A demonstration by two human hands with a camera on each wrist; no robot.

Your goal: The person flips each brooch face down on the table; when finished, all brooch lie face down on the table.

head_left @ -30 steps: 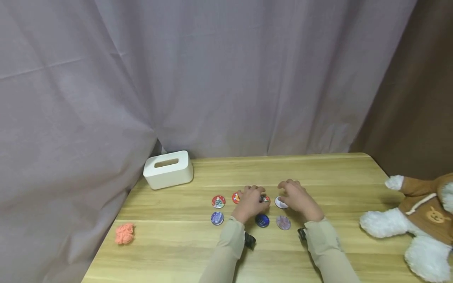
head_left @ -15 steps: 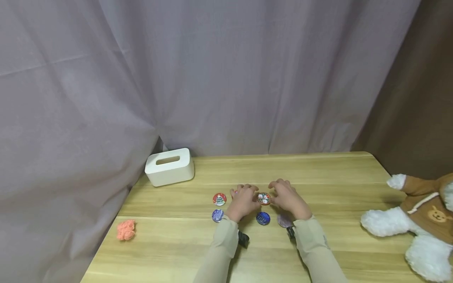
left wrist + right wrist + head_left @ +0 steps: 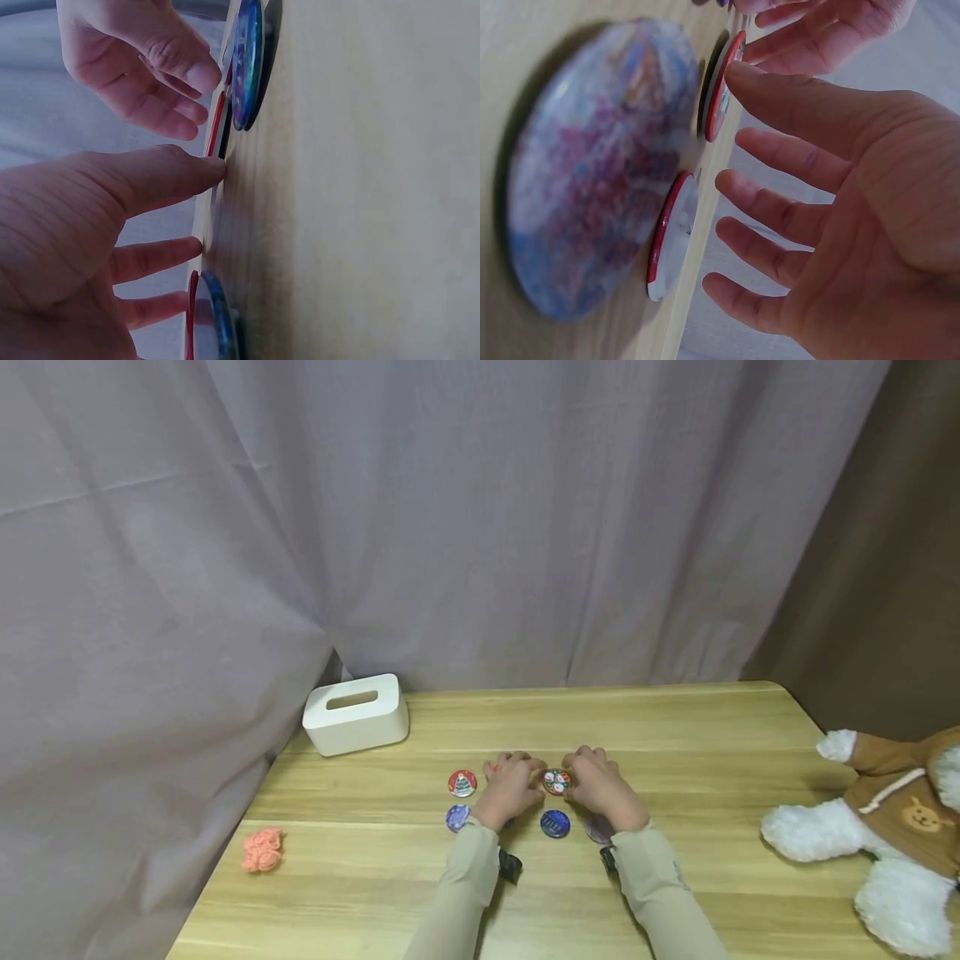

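A round pin badge point(image 3: 557, 782) with a red rim and white figures lies on the table between my hands. My left hand point(image 3: 512, 792) is spread at its left, the thumb point(image 3: 202, 174) right at the rim. From the other side comes my right hand point(image 3: 602, 789), its thumb point(image 3: 754, 79) at the opposite edge and its other fingers extended. Under the left hand a red badge point(image 3: 495, 769) is mostly covered. Below the right hand, the right wrist view shows a white badge with a red edge point(image 3: 675, 236) and a purple-blue badge point(image 3: 600, 172).
A red tree badge point(image 3: 462, 783), a violet badge point(image 3: 457, 817) and a dark blue badge point(image 3: 555, 823) lie close around the hands. A white tissue box point(image 3: 356, 716) stands at back left, a coral flower-like piece point(image 3: 262, 850) at front left, a plush toy point(image 3: 900, 827) at right.
My right hand has moved left, from the white badge to the red-rimmed badge. My left hand has shifted slightly left, uncovering the red-rimmed badge.
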